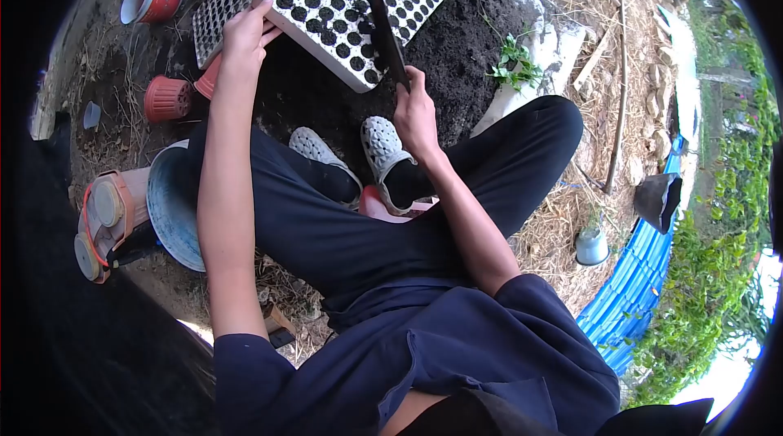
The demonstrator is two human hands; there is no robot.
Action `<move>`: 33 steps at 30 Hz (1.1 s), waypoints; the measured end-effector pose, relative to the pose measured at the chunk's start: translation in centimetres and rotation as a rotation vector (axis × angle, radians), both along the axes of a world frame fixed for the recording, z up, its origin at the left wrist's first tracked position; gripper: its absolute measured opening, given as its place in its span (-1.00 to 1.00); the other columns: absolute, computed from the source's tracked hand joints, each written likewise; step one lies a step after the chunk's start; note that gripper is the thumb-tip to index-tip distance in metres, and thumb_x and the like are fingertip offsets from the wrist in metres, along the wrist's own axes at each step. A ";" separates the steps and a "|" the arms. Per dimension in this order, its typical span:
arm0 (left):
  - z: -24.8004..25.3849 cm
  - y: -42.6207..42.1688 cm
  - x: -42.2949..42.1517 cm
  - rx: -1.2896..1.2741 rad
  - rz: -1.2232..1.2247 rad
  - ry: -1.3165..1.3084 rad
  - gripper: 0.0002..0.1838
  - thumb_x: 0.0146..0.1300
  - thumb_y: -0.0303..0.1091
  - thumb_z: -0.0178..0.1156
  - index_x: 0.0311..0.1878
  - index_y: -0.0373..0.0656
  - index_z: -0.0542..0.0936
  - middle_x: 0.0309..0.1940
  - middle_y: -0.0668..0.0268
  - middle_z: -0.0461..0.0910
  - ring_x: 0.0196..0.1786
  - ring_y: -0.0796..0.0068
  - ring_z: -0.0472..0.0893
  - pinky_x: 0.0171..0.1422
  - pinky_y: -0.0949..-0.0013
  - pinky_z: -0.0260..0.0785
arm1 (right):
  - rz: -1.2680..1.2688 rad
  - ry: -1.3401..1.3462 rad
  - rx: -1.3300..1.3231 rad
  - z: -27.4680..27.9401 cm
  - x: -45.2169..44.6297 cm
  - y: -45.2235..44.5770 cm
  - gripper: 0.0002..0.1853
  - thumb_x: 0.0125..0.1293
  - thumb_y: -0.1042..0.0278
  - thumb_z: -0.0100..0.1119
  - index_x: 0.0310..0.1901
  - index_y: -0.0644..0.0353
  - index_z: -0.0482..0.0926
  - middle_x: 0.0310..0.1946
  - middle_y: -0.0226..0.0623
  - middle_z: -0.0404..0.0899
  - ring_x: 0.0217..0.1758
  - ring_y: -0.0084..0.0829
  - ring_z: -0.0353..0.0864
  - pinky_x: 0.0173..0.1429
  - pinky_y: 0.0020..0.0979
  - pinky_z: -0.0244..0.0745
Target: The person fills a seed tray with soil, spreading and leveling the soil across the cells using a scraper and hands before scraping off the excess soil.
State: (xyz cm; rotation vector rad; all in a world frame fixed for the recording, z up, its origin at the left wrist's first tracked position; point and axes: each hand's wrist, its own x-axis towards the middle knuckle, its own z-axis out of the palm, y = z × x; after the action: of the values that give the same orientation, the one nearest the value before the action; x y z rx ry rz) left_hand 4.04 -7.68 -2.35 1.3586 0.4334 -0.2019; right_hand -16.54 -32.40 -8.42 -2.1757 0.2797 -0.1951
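Observation:
My left hand point(246, 32) grips the near left corner of a white seedling tray point(326, 59), thumb on top and fingers at its side. Dark soil fills the tray's round cells, and some crumbs lie on its top face. In my right hand point(416, 116) is a dark, flat, narrow strip point(386, 36), slanting up over the tray's right part. Whether the strip touches the tray I cannot tell. A second seedling tray point(228, 8) lies to the left, partly hidden by the first. Dark loose soil point(457, 53) is heaped beside and below the trays.
Reddish plant pots point(168, 99) lie on the left, along with a red and white bucket point(153, 0). A bluish basin point(174, 208) sits beside my left leg. Green leaves point(515, 65) rest right of the soil. Straw point(563, 199) covers the right-hand ground.

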 end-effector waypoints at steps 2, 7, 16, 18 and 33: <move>0.0 -0.1 -0.1 0.003 -0.001 -0.003 -0.65 0.44 -0.33 0.25 0.18 -0.33 0.54 0.04 0.15 0.66 0.08 0.25 0.66 0.30 0.01 0.52 | -0.104 0.082 0.223 0.7 0.3 0.2 -0.67 0.58 0.41 -0.07 0.29 0.21 0.24 -0.36 -0.07 0.60 -0.42 -0.23 0.65 -0.32 -0.26 0.58; 0.0 -0.2 0.0 0.007 -0.005 -0.004 -0.65 0.45 -0.32 0.25 0.17 -0.33 0.55 0.04 0.14 0.66 0.09 0.26 0.66 0.29 0.01 0.52 | -0.210 0.228 0.673 -0.9 0.2 0.4 -0.68 0.62 0.38 -0.14 0.29 0.27 0.17 -0.42 -0.31 0.51 -0.56 -0.56 0.53 -0.52 -0.49 0.47; -0.1 -0.1 0.0 0.025 -0.005 -0.003 -0.65 0.45 -0.33 0.24 0.18 -0.34 0.54 0.04 0.14 0.66 0.08 0.24 0.66 0.29 -0.01 0.53 | 0.018 0.283 0.435 4.3 -1.0 3.7 -0.71 0.61 0.29 -0.13 0.22 0.24 0.25 -0.64 -0.19 0.53 -0.66 -0.27 0.63 -0.55 -0.22 0.52; 0.0 -0.1 -0.2 0.027 -0.008 -0.007 -0.64 0.44 -0.32 0.25 0.18 -0.34 0.54 0.04 0.13 0.65 0.08 0.23 0.66 0.28 -0.01 0.53 | 0.061 0.294 0.378 4.6 -0.7 4.2 -0.71 0.60 0.29 -0.12 0.19 0.27 0.24 -0.62 -0.04 0.57 -0.60 -0.09 0.66 -0.46 -0.06 0.52; 0.5 -0.7 -1.7 -0.016 -0.075 0.049 -0.56 0.51 -0.21 0.16 0.26 -0.36 0.47 0.11 0.02 0.60 0.21 0.16 0.61 0.34 -0.05 0.48 | 0.055 0.080 0.198 6.9 2.9 9.1 -0.67 0.56 0.33 -0.09 0.20 0.33 0.18 -0.40 0.36 0.60 -0.26 0.36 0.64 -0.15 0.17 0.47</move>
State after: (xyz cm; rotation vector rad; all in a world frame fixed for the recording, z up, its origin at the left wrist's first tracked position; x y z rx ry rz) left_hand 2.39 -8.34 -1.87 1.3575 0.4210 -0.3009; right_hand -13.66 -23.30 -1.56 -1.9943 0.2719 -0.0466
